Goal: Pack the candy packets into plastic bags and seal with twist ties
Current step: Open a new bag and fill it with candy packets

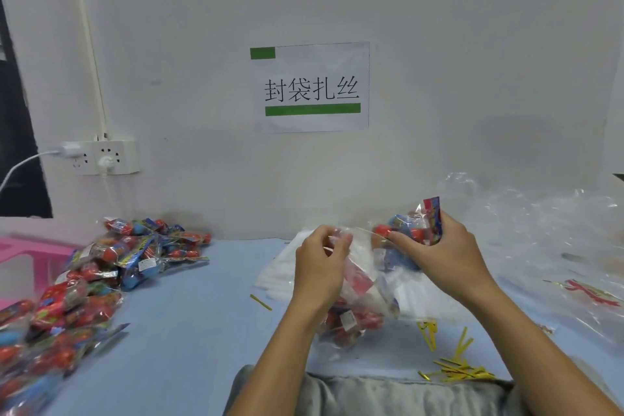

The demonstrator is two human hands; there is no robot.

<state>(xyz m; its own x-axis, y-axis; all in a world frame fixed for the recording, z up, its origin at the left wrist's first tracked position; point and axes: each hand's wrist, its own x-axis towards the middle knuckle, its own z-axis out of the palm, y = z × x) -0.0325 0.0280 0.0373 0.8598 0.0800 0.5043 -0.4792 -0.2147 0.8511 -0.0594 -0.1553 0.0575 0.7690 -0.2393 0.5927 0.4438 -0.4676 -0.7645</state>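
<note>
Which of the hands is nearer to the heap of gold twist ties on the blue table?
Right. The right hand is raised above that heap gripping candy packets; the left hand is further left.

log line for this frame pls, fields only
step: filling bag | left hand: pinches plastic bag mouth open | right hand: grips candy packets at mouth | twist ties: loose on table | seal: not done

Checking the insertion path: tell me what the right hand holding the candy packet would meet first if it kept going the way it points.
Probably the clear plastic bag's open mouth, pinched by the left hand; depth is uncertain.
</note>
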